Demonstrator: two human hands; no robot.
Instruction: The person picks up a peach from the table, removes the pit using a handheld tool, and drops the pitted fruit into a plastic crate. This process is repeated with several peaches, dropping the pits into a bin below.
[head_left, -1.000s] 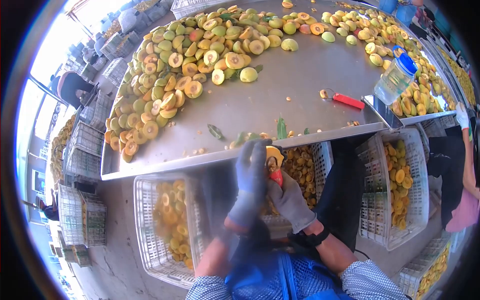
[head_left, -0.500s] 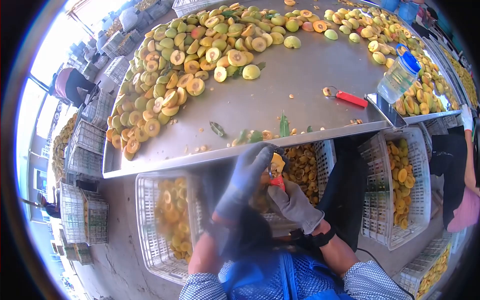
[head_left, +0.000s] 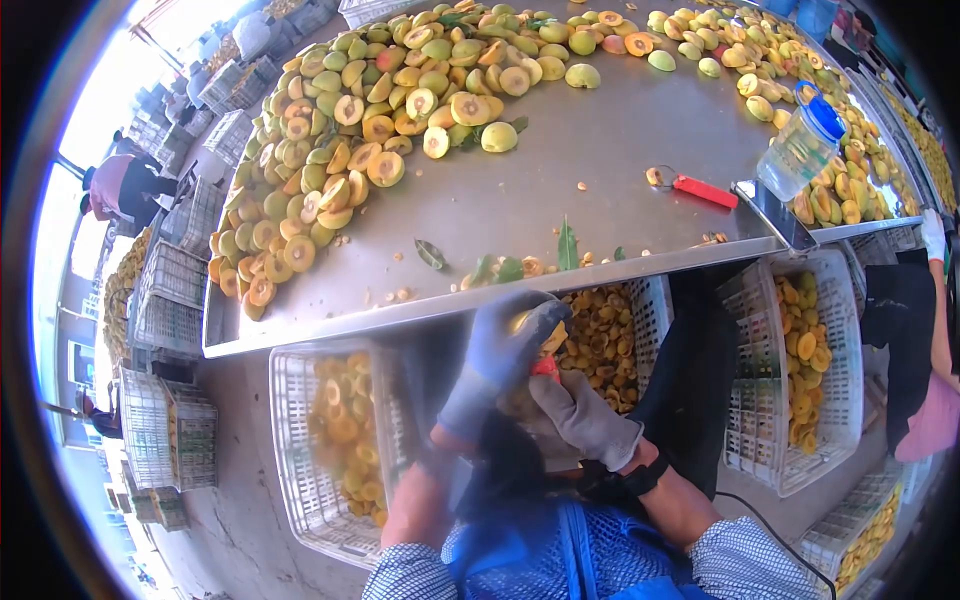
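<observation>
A fruit-processing shed or packing yard. Above the gloved hands runs a long steel surface heaped with halved yellow-green fruit. White plastic crates of cut halves stand on the concrete floor to either side, more crates are stacked far left, and other workers stand at the edges.

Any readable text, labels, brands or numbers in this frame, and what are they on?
None can be read.
Plastic jar with blue lid: no legible label.
Red-handled tool on the table: no marking visible.
White crates: plain lattice walls, no print.
Left hand and right hand: gloves unmarked.
</observation>
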